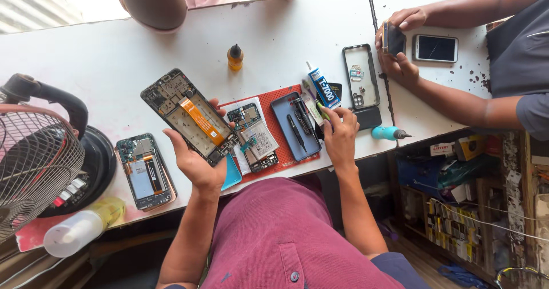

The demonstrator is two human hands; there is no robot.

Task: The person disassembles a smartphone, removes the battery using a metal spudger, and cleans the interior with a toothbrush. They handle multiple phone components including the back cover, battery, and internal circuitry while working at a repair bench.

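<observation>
The left hand [197, 163] is gripping an opened phone [190, 116], back cover off, with an orange flex strip showing, tilted above the white tabletop [114, 54]. The right hand [338, 135] is reaching onto the red mat [273, 101], fingers curled around a thin green-tipped tool [318, 110] beside a dark back cover [295, 126]. Another opened phone [253, 137] is lying on the mat. Farther off, a glue tube [320, 86] and an amber bottle [235, 57] are resting; a co-worker's hands [397, 43] are holding a phone.

Dark-screened phone [435, 48] on table, blue-white labelled glue tube [322, 89] by red mat
</observation>
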